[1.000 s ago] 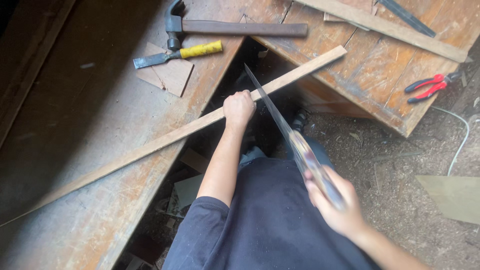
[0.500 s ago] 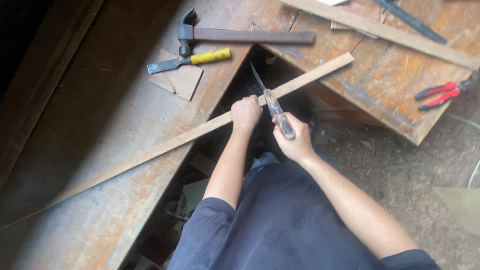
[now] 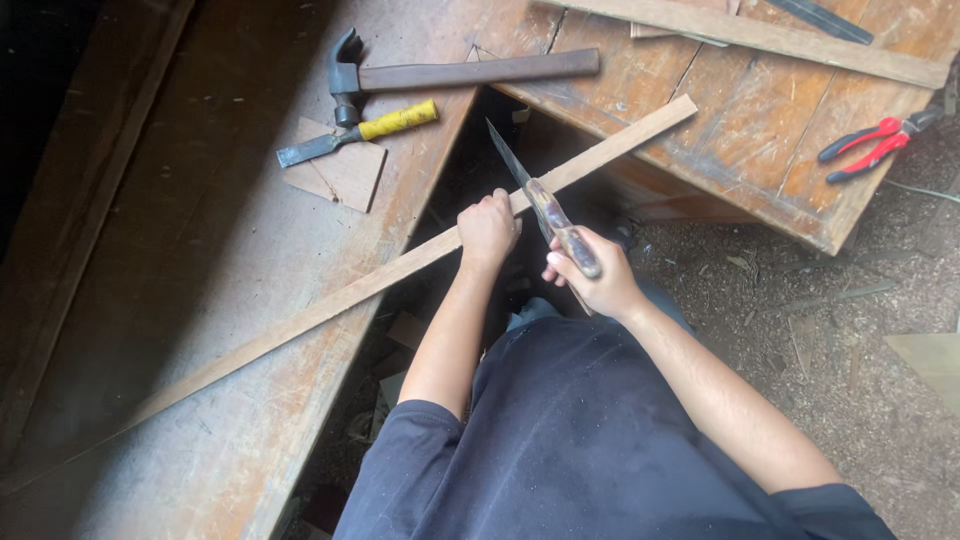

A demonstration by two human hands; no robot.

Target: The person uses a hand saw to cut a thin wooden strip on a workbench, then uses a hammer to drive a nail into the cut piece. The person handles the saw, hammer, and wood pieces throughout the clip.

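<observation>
Over worn workbench (image 3: 200,300), left hand (image 3: 488,228) on slat (image 3: 330,300), right hand (image 3: 590,275) gripping saw (image 3: 535,195).

wood strip (image 3: 330,300): long, thin, bridging two boards diagonally | handsaw (image 3: 535,195): narrow blade, tilted, crossing the strip's edge

worn wooden bench (image 3: 180,300) carries a hammer (image 3: 440,75), chisel (image 3: 355,133), square offcut (image 3: 345,175) and long strip (image 3: 330,300).

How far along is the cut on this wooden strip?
Done: the long wooden strip spans the gap between two work surfaces. In hand: the left hand pins it while the right hand holds the handsaw against it. Left: the strip remains in one piece.
</observation>
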